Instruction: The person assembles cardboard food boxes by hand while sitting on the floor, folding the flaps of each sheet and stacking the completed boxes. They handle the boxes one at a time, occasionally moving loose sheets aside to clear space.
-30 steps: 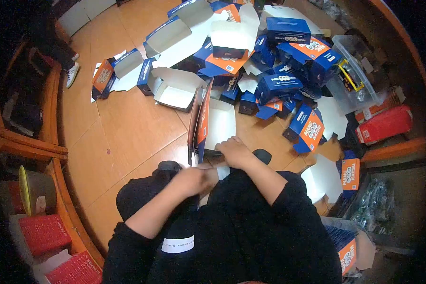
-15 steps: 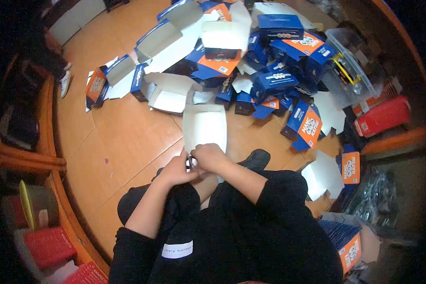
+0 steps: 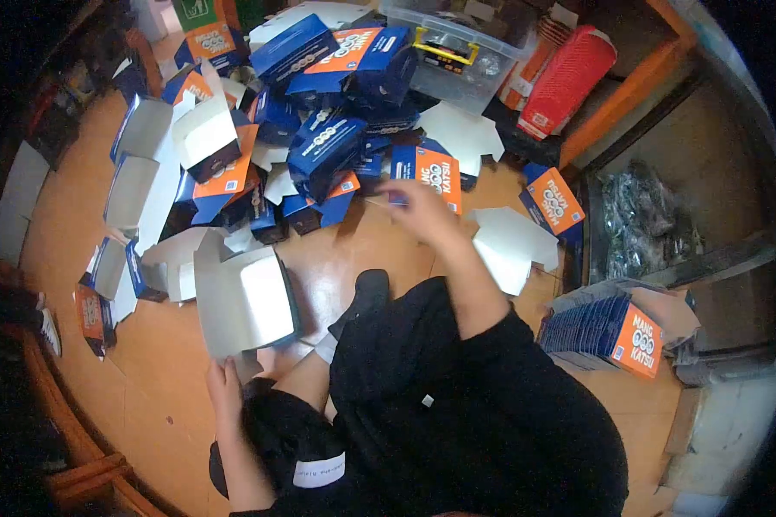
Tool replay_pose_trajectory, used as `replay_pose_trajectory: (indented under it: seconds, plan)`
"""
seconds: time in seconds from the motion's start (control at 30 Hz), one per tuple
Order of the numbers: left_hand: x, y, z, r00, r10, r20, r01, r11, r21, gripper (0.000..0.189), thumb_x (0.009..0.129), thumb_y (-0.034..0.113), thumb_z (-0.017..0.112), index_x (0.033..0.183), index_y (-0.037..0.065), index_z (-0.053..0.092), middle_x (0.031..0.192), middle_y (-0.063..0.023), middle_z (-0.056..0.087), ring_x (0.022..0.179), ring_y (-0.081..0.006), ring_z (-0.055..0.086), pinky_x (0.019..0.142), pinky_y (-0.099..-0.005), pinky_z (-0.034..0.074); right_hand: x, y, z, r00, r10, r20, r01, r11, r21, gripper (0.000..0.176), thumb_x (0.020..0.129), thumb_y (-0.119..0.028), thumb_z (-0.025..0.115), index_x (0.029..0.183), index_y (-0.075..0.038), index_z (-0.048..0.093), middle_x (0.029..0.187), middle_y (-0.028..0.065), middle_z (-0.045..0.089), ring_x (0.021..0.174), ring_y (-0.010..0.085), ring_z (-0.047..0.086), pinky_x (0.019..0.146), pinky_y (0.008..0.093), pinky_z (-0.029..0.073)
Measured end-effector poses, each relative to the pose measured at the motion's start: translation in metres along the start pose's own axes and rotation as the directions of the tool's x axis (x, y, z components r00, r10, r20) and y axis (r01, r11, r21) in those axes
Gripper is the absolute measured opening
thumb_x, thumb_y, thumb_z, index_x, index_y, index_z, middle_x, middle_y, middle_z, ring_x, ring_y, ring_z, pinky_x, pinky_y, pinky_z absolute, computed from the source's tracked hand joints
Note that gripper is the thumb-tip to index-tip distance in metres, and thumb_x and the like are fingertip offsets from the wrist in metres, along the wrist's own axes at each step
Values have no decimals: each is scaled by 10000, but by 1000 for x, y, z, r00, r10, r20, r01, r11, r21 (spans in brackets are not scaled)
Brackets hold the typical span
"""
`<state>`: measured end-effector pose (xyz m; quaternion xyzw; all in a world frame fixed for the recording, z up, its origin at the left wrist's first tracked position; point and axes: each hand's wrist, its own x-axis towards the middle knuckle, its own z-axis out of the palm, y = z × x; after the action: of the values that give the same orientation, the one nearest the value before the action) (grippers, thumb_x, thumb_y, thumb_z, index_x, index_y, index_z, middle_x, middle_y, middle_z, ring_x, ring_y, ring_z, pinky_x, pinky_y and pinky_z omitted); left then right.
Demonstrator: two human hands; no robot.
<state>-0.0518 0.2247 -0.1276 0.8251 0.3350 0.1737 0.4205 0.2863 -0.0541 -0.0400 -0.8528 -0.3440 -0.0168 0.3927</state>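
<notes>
A paper food box (image 3: pixel 259 293), white inside with its lid raised, stands open on the floor in front of my left leg. My left hand (image 3: pixel 226 392) pinches its near lower corner flap. My right hand (image 3: pixel 424 214) reaches out to the right of this box, slightly blurred, its thumb and fingers apart. Its fingertips overlap the left side of a blue and orange printed box (image 3: pixel 435 172) at the edge of the pile.
A heap of folded blue boxes (image 3: pixel 326 151) fills the floor ahead. Behind it sits a clear plastic bin (image 3: pixel 466 73) beside a red package (image 3: pixel 569 82). A stack of flat cartons (image 3: pixel 586 336) lies at my right. More open boxes (image 3: pixel 134 194) stand left.
My hands were together at the open box's near end. Now my right hand has gone forward and right, while the left stays at the box. The view has turned to the right.
</notes>
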Motion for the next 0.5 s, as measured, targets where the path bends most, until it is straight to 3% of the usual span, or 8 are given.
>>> replay_pose_trajectory:
  seconds: [0.07, 0.13, 0.17, 0.23, 0.3, 0.37, 0.43, 0.5]
  plan:
    - [0, 2, 10, 974, 111, -196, -114, 993, -3, 253, 855, 152, 545, 1023, -35, 576, 982, -199, 615, 878, -321, 584, 767, -405, 450, -33, 56, -26, 909, 387, -154, -408, 900, -150, 341, 749, -253, 691, 1029, -64, 643, 960, 159, 652, 921, 308, 619, 801, 383, 490]
    - [-7, 64, 8, 807, 517, -284, -390, 829, 402, 285, 830, 150, 581, 1077, 8, 580, 1045, -186, 598, 924, -303, 577, 795, -410, 438, -69, 78, -47, 824, 566, -33, -534, 754, -383, 439, 775, -413, 632, 1054, -74, 628, 962, 183, 651, 932, 336, 616, 806, 426, 481]
    - [-15, 87, 7, 681, 686, -257, -443, 665, 601, 310, 817, 149, 598, 1103, 29, 581, 1077, -179, 590, 947, -293, 573, 809, -413, 432, -94, 107, -37, 739, 668, -85, -656, 686, -317, 577, 769, -505, 610, 1167, -89, 566, 1024, 212, 632, 986, 359, 598, 850, 436, 469]
    - [-32, 67, 26, 667, 744, -47, -653, 614, 444, 416, 797, 144, 613, 1203, 85, 543, 1183, -141, 552, 1037, -274, 541, 874, -434, 401, -141, 201, 5, 594, 803, -53, -751, 529, -395, 767, 758, -617, 569, 1243, -30, 478, 1150, 261, 570, 1076, 404, 549, 918, 430, 438]
    - [-32, 104, 33, 666, 665, 339, -744, 622, 243, 505, 771, 129, 627, 1257, 102, 491, 1241, -100, 523, 1075, -275, 511, 909, -446, 374, -169, 219, 24, 516, 856, 48, -775, 489, -401, 693, 769, -595, 568, 1203, -58, 518, 1158, 233, 579, 1115, 378, 533, 924, 464, 414]
    - [-30, 87, 55, 793, 482, 371, -591, 757, 279, 567, 708, 97, 643, 1252, 100, 484, 1295, -96, 489, 1165, -309, 462, 976, -476, 344, -171, 190, 22, 571, 821, -13, -773, 533, -345, 507, 797, -492, 578, 1168, -146, 558, 1157, 168, 600, 1102, 361, 542, 894, 487, 421]
    - [-24, 45, 69, 875, 307, 375, -483, 625, 613, 560, 734, 82, 618, 1273, 110, 472, 1301, -92, 486, 1219, -303, 434, 1041, -514, 290, -158, 191, 20, 545, 838, -19, -772, 493, -401, 366, 815, -379, 571, 1142, -214, 577, 1170, 111, 605, 1093, 353, 546, 888, 489, 422]
    - [-19, 34, 64, 895, 186, 405, -413, 688, 597, 501, 771, 79, 576, 1261, 130, 486, 1264, -78, 519, 1241, -296, 423, 1080, -533, 233, -152, 195, 13, 606, 771, -194, -785, 542, -299, 320, 810, -318, 598, 1060, -120, 627, 1054, 165, 639, 1028, 323, 586, 872, 374, 439]
